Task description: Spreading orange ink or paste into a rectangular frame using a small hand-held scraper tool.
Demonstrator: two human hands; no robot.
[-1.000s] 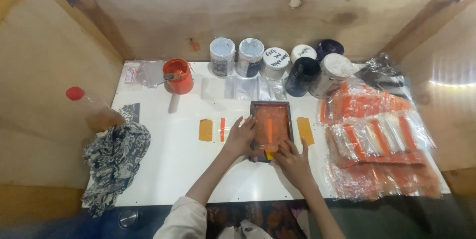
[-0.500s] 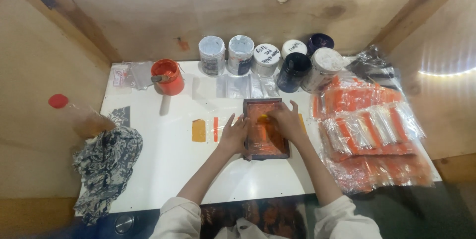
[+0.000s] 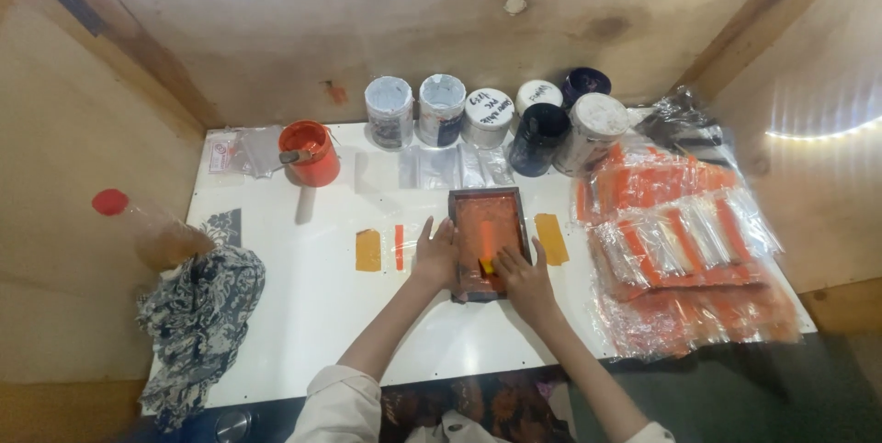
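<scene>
- A small dark-framed printing screen (image 3: pixel 489 243), its mesh covered in orange ink, is lying flat on the white bench (image 3: pixel 312 314), near the middle.
- The right hand (image 3: pixel 522 276) is resting on the screen's near right part, its fingers curled around a small yellow scraper (image 3: pixel 486 266) and pressing it onto the mesh.
- The left hand (image 3: pixel 435 255) is lying against the frame's left edge, fingers together and flat, steadying it.
- Judging by this, the ink-pulling step is under way; the stroke calls for even pressure while the frame is kept from sliding.
- Just left of the frame, a yellow strip (image 3: pixel 367 250) and a thin red strip (image 3: pixel 399 246) are lying on the bench; another yellow strip (image 3: pixel 551 238) is lying just right.
- Behind, an orange cup of ink (image 3: pixel 309 153) and a row of paint jars (image 3: pixel 487 117) are standing along the wall.
- Bagged orange pieces (image 3: pixel 684 250) are piling up at the right; a patterned rag (image 3: pixel 197 319) and a red-capped bottle (image 3: pixel 147 227) are sitting at the left edge.
</scene>
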